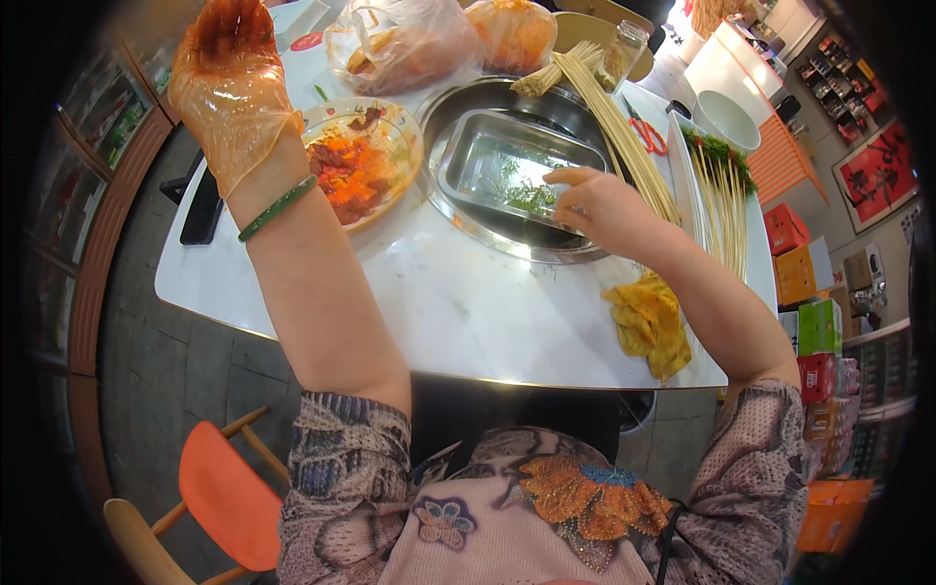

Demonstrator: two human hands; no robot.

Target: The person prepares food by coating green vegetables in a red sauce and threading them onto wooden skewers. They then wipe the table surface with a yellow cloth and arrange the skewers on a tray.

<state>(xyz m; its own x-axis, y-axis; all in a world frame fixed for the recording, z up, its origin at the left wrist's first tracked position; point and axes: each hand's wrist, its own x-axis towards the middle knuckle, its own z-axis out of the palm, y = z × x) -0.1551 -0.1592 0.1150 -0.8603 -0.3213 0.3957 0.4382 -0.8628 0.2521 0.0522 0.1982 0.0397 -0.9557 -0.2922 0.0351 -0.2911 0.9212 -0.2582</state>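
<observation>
My left hand (232, 80), in a clear plastic glove stained red-orange, is raised at the upper left; whether its fingers hold anything is unclear. Beside it is a patterned plate (404, 157) of red, oily meat pieces (349, 179). My bare right hand (589, 201) reaches over the right edge of a rectangular metal tray (475, 146), its fingertips by green herb sprigs (530, 197). The tray sits on a round metal basin (468, 232) in the table. Bamboo skewers (621, 128) lie across the basin's right side. A yellow cloth (651, 325) lies below my right forearm.
Two plastic bags (406, 44) (514, 33) of food and a glass jar (625, 51) stand at the back. Red-handled scissors (647, 135) lie right of the skewers. A long white tray (684, 168) holds skewered greens (720, 157), near a pale bowl (726, 121). A dark phone-like object (201, 212) lies left.
</observation>
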